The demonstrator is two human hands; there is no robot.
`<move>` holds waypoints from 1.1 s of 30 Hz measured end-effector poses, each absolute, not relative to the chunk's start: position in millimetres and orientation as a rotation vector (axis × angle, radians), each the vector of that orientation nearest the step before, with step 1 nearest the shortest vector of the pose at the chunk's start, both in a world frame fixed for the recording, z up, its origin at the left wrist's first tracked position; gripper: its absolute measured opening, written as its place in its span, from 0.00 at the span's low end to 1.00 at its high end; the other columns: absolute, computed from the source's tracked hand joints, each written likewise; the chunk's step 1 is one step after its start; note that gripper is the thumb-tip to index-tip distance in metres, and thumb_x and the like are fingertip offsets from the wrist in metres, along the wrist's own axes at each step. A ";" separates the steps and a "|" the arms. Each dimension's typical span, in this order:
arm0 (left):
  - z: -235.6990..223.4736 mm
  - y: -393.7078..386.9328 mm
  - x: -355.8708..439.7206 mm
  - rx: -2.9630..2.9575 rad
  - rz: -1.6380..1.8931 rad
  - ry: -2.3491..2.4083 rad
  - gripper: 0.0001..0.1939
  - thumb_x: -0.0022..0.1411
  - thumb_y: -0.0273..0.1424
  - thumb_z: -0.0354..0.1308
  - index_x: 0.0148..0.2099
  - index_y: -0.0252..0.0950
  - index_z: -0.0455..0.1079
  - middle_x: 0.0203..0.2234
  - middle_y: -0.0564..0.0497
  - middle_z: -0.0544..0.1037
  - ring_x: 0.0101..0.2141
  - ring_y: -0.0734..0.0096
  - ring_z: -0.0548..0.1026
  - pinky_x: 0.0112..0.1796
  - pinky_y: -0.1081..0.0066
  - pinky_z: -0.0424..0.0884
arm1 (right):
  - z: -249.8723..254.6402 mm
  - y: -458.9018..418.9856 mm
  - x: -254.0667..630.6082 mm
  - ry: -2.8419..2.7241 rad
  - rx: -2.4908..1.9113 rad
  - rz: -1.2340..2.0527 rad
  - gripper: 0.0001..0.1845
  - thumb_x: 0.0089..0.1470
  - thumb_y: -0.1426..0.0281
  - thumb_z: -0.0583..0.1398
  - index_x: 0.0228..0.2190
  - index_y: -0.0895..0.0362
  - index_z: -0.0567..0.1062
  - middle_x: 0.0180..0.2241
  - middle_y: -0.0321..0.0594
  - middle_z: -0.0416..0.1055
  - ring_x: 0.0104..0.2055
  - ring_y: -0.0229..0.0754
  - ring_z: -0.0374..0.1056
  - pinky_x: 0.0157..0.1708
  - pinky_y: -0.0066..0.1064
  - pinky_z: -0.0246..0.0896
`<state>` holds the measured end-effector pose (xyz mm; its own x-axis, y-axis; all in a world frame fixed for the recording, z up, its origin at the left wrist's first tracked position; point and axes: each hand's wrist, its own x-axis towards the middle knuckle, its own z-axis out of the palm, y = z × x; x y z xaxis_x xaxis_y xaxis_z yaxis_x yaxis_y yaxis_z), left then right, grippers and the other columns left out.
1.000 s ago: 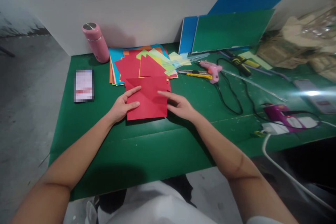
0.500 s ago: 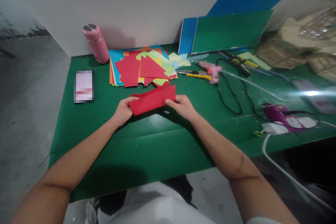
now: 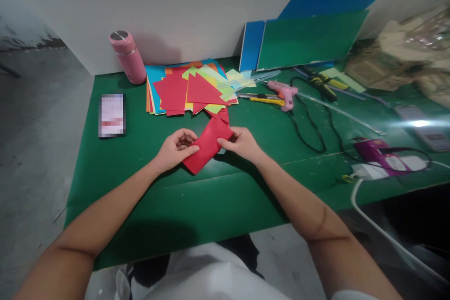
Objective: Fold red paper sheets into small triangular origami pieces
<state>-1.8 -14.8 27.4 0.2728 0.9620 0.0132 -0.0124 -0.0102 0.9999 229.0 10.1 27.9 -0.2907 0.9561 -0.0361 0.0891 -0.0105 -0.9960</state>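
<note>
Between my two hands is a piece of red paper [image 3: 208, 144], tilted so its lower left corner points toward me. My left hand [image 3: 176, 149] pinches its left edge, thumb on top and the other fingers curled behind. My right hand [image 3: 243, 143] grips the right edge, its thumb lying on the paper's face. Just beyond the paper is a pile of coloured sheets and cut pieces, with a red piece [image 3: 172, 96] and a red triangle [image 3: 204, 90] on top. Some red scraps [image 3: 221, 115] stick out at the pile's near side.
On the green table [image 3: 140, 215] stand a pink bottle [image 3: 130, 61] and a blurred-out flat item [image 3: 111, 115] at left. To the right are a yellow utility knife [image 3: 265, 99], a pink glue gun [image 3: 285, 94] with its cord, a purple box [image 3: 378, 154] and a green board [image 3: 312, 40] against the wall.
The red paper has turned, its left end swinging down toward me. My left hand has moved right, with its thumb now over the paper's face. My right hand has barely shifted.
</note>
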 end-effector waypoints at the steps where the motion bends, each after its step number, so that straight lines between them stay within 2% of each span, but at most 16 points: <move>1: 26.0 -15.6 0.7 1.316 1.046 0.996 0.19 0.49 0.39 0.70 0.39 0.36 0.68 0.29 0.54 0.73 0.30 0.76 0.72 0.30 0.77 0.68 | 28.1 10.4 227.3 -1.399 -1.113 1.402 0.22 0.39 0.56 0.71 0.34 0.55 0.75 0.26 0.34 0.73 0.26 0.36 0.67 0.27 0.27 0.65; 3: 23.2 -16.8 5.3 1.260 1.140 1.009 0.20 0.49 0.39 0.70 0.40 0.36 0.67 0.29 0.54 0.73 0.30 0.76 0.72 0.32 0.76 0.70 | 28.3 10.4 224.0 -1.244 -1.059 1.447 0.36 0.37 0.56 0.72 0.48 0.50 0.70 0.33 0.34 0.76 0.29 0.36 0.70 0.30 0.28 0.68; 5: 21.1 -18.2 9.4 1.210 1.219 1.028 0.21 0.48 0.38 0.71 0.40 0.36 0.66 0.28 0.55 0.73 0.29 0.77 0.72 0.32 0.75 0.71 | 28.0 8.5 220.5 -1.182 -1.004 1.556 0.43 0.36 0.53 0.72 0.53 0.47 0.66 0.38 0.37 0.77 0.32 0.38 0.72 0.31 0.29 0.69; 6: 20.7 -19.2 11.2 1.197 1.242 1.038 0.21 0.48 0.38 0.71 0.39 0.36 0.66 0.28 0.55 0.73 0.28 0.77 0.72 0.32 0.75 0.71 | 27.6 6.7 218.4 -1.189 -0.986 1.612 0.43 0.35 0.52 0.73 0.52 0.48 0.67 0.39 0.38 0.77 0.33 0.40 0.73 0.31 0.30 0.70; 8: 21.3 -22.0 14.1 1.199 1.248 1.047 0.21 0.48 0.38 0.71 0.39 0.36 0.67 0.27 0.55 0.73 0.28 0.77 0.72 0.32 0.76 0.71 | 26.8 2.0 214.0 -1.248 -1.002 1.674 0.35 0.34 0.53 0.73 0.43 0.53 0.74 0.38 0.40 0.77 0.35 0.42 0.73 0.34 0.33 0.70; 10: 23.2 -25.0 15.9 1.216 1.214 1.039 0.20 0.48 0.38 0.71 0.39 0.36 0.68 0.27 0.55 0.74 0.28 0.77 0.73 0.31 0.76 0.71 | 26.0 -2.4 210.0 -1.275 -1.096 1.644 0.26 0.35 0.55 0.73 0.34 0.56 0.77 0.35 0.41 0.78 0.35 0.42 0.73 0.37 0.35 0.70; 12: 25.6 -27.1 16.6 1.228 1.167 1.028 0.19 0.48 0.38 0.71 0.39 0.35 0.69 0.27 0.54 0.74 0.28 0.77 0.73 0.30 0.76 0.71 | 25.5 -4.7 207.7 -1.257 -1.165 1.606 0.23 0.35 0.56 0.73 0.31 0.56 0.78 0.34 0.40 0.78 0.33 0.42 0.72 0.37 0.36 0.69; 16: 28.3 -26.8 15.8 1.209 1.109 1.008 0.19 0.47 0.39 0.71 0.37 0.35 0.72 0.27 0.54 0.75 0.28 0.76 0.73 0.32 0.74 0.72 | 24.9 -3.6 208.8 -1.240 -1.211 1.602 0.22 0.31 0.57 0.74 0.28 0.56 0.78 0.31 0.39 0.78 0.31 0.41 0.71 0.35 0.36 0.68; 22: 28.3 -25.6 15.9 1.113 1.104 1.034 0.18 0.46 0.41 0.71 0.34 0.35 0.75 0.28 0.52 0.78 0.29 0.75 0.74 0.34 0.72 0.73 | 24.5 -3.1 210.9 -1.227 -1.242 1.632 0.22 0.31 0.57 0.74 0.28 0.56 0.79 0.31 0.40 0.78 0.31 0.42 0.71 0.37 0.38 0.67; 27: 28.0 -25.8 16.3 1.072 1.105 1.013 0.18 0.45 0.41 0.72 0.34 0.35 0.75 0.27 0.53 0.78 0.29 0.76 0.74 0.35 0.72 0.73 | 24.9 -4.2 210.8 -1.230 -1.238 1.649 0.23 0.31 0.56 0.74 0.29 0.57 0.79 0.33 0.41 0.78 0.33 0.44 0.72 0.39 0.40 0.68; 33: 24.5 -24.4 14.6 1.102 1.089 1.031 0.18 0.46 0.42 0.72 0.34 0.36 0.75 0.29 0.52 0.78 0.30 0.74 0.74 0.36 0.70 0.73 | 25.9 -4.4 210.9 -1.237 -1.244 1.648 0.23 0.30 0.56 0.74 0.28 0.56 0.79 0.31 0.40 0.78 0.32 0.43 0.72 0.37 0.38 0.69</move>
<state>14.6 -24.4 24.5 0.1648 0.9826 -0.0853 -0.1387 0.1087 0.9844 210.9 -4.4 25.9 -0.2765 0.9217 -0.2721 0.0039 -0.2820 -0.9594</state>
